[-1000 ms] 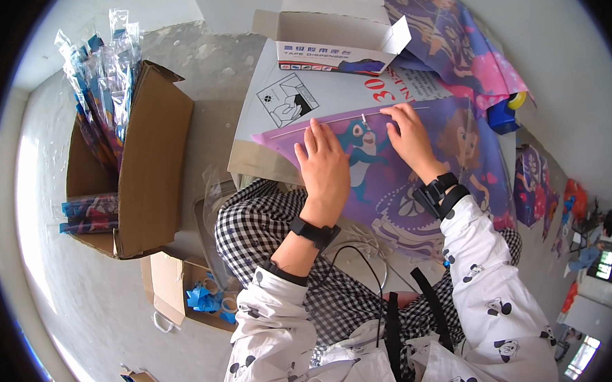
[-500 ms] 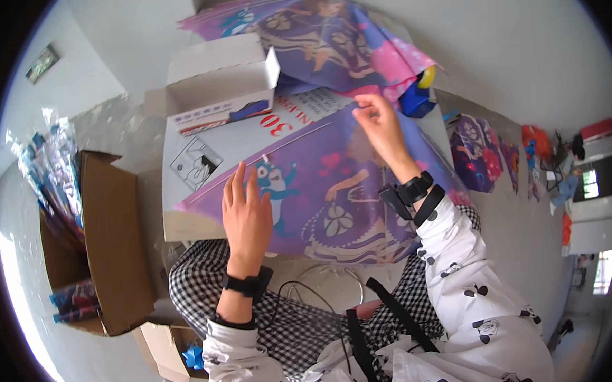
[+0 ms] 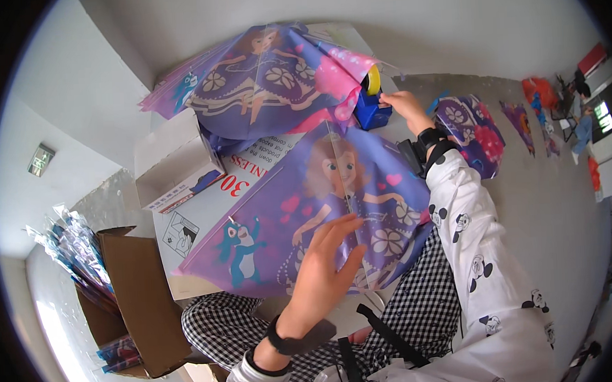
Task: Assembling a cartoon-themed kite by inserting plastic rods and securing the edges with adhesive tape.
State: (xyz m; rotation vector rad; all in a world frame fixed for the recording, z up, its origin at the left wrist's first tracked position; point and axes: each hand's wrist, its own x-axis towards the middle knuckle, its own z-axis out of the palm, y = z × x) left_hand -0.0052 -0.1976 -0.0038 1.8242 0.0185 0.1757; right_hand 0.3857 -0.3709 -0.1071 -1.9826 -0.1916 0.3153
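Note:
A purple kite, printed with a figure in a gown and a blue-and-white animal, is spread over the table's near part and hangs toward my lap. A thin rod runs along its left edge. Above its lower middle is my left hand, open with fingers stretched and nothing held. At the table's right edge stands a blue tape dispenser with a yellow-centred roll. My right hand is at the dispenser's right side, thumb and fingers pinched together. What lies between the fingertips is too small to make out.
Another printed kite covers the table's far side. Left of it sits an open white carton on a printed board. A brown cardboard box with plastic-wrapped packages stands at left. More kites lie at right.
My right hand has moved from above the kite to the tape dispenser and pinched there. My left hand has shifted right and nearer, over the kite's lower middle. The view has also shifted.

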